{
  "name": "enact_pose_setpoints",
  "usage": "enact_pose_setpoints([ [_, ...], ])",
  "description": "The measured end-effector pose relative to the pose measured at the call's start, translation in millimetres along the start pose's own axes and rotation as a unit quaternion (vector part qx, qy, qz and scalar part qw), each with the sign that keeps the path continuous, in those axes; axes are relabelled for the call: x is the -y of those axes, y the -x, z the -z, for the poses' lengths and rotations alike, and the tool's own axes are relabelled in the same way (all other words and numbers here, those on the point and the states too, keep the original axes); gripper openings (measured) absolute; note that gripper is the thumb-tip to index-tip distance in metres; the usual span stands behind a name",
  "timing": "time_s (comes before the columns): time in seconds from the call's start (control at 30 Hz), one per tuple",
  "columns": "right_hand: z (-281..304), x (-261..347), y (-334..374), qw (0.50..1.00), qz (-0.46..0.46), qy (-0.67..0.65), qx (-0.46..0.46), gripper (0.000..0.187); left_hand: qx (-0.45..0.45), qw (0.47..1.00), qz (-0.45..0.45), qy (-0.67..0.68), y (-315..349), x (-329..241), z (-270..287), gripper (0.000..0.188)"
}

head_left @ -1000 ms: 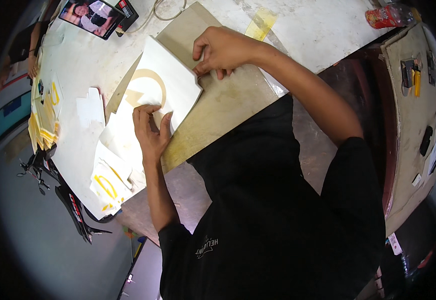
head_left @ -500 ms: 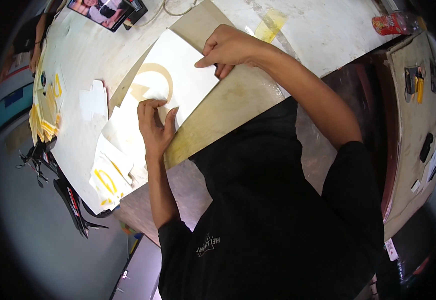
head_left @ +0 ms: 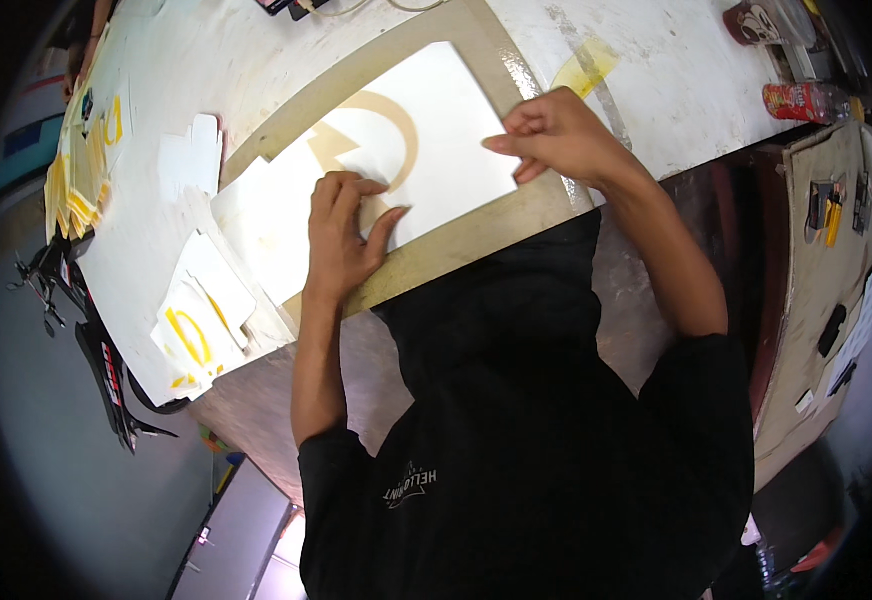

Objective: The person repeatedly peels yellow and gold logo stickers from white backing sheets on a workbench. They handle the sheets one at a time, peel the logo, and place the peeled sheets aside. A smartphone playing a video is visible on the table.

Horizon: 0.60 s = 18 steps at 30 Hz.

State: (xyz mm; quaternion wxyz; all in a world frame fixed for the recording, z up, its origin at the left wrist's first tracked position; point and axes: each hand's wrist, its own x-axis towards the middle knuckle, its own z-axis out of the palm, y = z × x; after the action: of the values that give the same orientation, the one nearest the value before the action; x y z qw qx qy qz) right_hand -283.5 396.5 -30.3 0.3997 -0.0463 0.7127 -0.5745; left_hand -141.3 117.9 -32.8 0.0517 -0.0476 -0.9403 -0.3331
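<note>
We are observing two bare hands working over a white sheet of paper-like material bearing a tan curved band and a tan angular shape (head_left: 461,150). This white sheet is lying on a flat tan-grey board (head_left: 406,278), which is resting on a large white, stained tabletop (head_left: 146,60) in front of the person's black short-sleeved shirt (head_left: 556,420).

The left hand (head_left: 346,235) is resting on the white sheet near the lower end of the curved band. We are noting a wide posture, with the thumb standing apart from the bent fingers.

The right hand (head_left: 556,140) is staying narrow at the sheet's right edge: the thumb tip is lying over the edge, and the other fingers are curling just beside it. We cannot tell whether the edge is being pinched between them.

To the left, white paper pieces with yellow markings (head_left: 193,338) are lying near the sheet's left end, and a white cut-out piece (head_left: 198,155) is lying above them. A translucent yellow strip (head_left: 588,66) is lying on the tabletop beyond the right hand. We are also recording a clear bottle with a red label (head_left: 799,102), lying at the tabletop's far right.
</note>
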Motion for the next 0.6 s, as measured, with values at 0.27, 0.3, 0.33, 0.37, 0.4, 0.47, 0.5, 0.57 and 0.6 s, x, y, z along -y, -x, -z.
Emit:
enact_pose_setpoints([
  [0.27, 21.1, -8.7, 38.3, 0.994, -0.057, 0.06, -0.075, 0.027, 0.011, 0.999, -0.033, 0.014, 2.7, -28.3, -23.6, 0.036],
  [0.3, 17.9, -6.7, 40.6, 0.994, -0.052, 0.041, -0.084, 0.025, 0.005, 0.999, -0.036, 0.019, 2.8, -27.5, -24.0, 0.036],
  [0.33, 19.0, -8.7, 40.3, 0.994, -0.056, 0.043, -0.085, 0.025, -0.001, 0.999, -0.038, 0.024, 3.9, -27.4, -23.7, 0.037],
  [0.37, 20.6, -11.8, 39.0, 0.994, -0.056, 0.041, -0.084, 0.025, 0.013, 0.999, -0.037, 0.025, 5.0, -27.0, -20.1, 0.038],
  [0.4, 20.8, -12.9, 37.5, 0.994, -0.056, 0.039, -0.083, 0.025, 0.026, 0.999, -0.036, 0.025, 6.3, -27.0, -16.2, 0.039],
  [0.47, 18.9, -11.2, 39.9, 0.993, -0.057, 0.041, -0.094, 0.024, 0.043, 0.998, -0.048, 0.005, 11.6, -25.6, -6.3, 0.042],
  [0.5, 17.3, -10.5, 40.4, 0.992, -0.059, 0.043, -0.1, 0.024, 0.047, 0.997, -0.062, -0.017, 19.1, -25.4, 1.9, 0.043],
  [0.57, 18.6, -13.9, 38.7, 0.993, -0.061, 0.037, -0.094, 0.024, 0.057, 0.993, -0.071, -0.073, 40.6, -22.0, 13.5, 0.044],
  [0.6, 19.6, -15.0, 37.9, 0.993, -0.063, 0.034, -0.09, 0.024, 0.044, 0.991, -0.084, -0.093, 50.7, -19.1, 14.7, 0.043],
])
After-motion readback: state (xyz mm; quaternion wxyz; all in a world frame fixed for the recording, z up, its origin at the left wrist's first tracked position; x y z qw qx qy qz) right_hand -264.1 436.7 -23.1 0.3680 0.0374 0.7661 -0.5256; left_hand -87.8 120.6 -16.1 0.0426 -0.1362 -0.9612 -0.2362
